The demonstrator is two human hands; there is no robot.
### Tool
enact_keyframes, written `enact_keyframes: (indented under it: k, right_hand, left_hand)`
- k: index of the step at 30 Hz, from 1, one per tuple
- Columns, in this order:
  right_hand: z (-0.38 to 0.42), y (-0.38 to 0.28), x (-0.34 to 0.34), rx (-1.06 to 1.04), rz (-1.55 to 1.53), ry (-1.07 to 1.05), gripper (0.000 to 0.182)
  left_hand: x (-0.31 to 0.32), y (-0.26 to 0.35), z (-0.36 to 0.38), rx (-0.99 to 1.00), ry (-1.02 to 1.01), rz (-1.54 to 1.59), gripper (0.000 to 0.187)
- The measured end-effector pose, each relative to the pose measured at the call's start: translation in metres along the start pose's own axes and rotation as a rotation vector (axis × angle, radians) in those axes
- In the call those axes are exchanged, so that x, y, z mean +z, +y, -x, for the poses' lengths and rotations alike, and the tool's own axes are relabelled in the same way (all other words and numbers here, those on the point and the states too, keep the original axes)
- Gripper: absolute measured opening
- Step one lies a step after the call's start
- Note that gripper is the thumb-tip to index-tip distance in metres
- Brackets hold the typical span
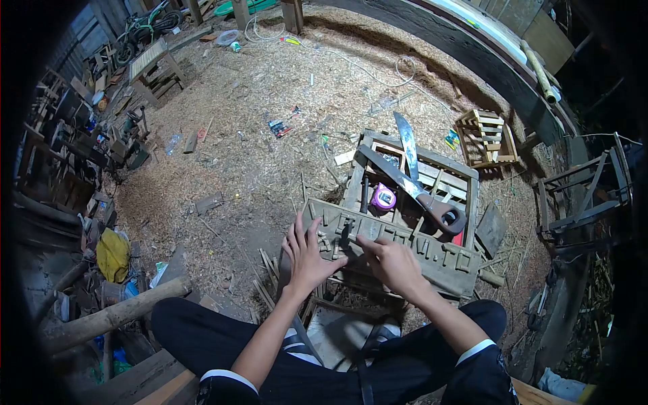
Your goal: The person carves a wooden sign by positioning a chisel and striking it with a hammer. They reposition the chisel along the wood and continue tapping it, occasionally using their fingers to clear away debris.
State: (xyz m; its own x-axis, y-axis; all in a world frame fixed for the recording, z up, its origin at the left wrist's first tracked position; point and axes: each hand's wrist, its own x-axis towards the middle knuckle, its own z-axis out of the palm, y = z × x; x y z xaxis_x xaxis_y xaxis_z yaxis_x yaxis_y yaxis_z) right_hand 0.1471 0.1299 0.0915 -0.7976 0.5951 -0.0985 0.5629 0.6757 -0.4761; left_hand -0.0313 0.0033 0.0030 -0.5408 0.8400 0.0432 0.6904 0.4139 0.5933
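A grey wooden board (pixel 432 273) lies across a slatted wooden frame in front of me, with several small wooden pieces (pixel 459 260) arranged on it. My left hand (pixel 307 260) rests at the board's left part, fingers spread and thumb stretched toward the middle. My right hand (pixel 391 263) is closed, its index finger reaching to a short wooden strip (pixel 345 234) among the small pieces; whether anything is pinched there I cannot make out. Beyond the board lie a purple tape measure (pixel 384 197), a handsaw (pixel 398 174) with a brown handle, and a broad blade (pixel 407 142).
The slatted frame (pixel 472 196) carries the tools. A small wooden crate (pixel 487 138) stands at the back right, a wooden stand (pixel 587 189) farther right. Bamboo (pixel 128 310) and a yellow bag (pixel 113 256) are at left. Wood shavings cover the ground (pixel 250 115).
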Motion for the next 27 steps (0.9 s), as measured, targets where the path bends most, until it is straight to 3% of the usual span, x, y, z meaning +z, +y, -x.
enact_keyframes:
  k: [2, 10, 12, 16, 27]
  right_hand:
    - [-0.002, -0.003, -0.008, -0.032, -0.06, 0.107, 0.043]
    - [-0.003, 0.003, -0.006, -0.068, 0.024, -0.02, 0.044]
    - [-0.001, -0.002, -0.006, -0.045, -0.09, 0.185, 0.041]
    - [-0.005, 0.002, -0.004, -0.054, -0.015, 0.003, 0.039]
    - [-0.002, -0.005, -0.013, -0.069, 0.004, -0.023, 0.04]
  left_hand:
    - [0.0, -0.001, -0.001, 0.001, -0.006, -0.013, 0.122]
    - [-0.001, 0.0, -0.001, -0.001, -0.015, -0.003, 0.125]
    - [-0.001, 0.0, 0.0, -0.01, -0.019, -0.006, 0.125]
    - [-0.003, 0.003, 0.0, 0.004, -0.009, 0.002, 0.125]
    - [0.001, -0.003, -0.001, -0.004, -0.03, -0.029, 0.122]
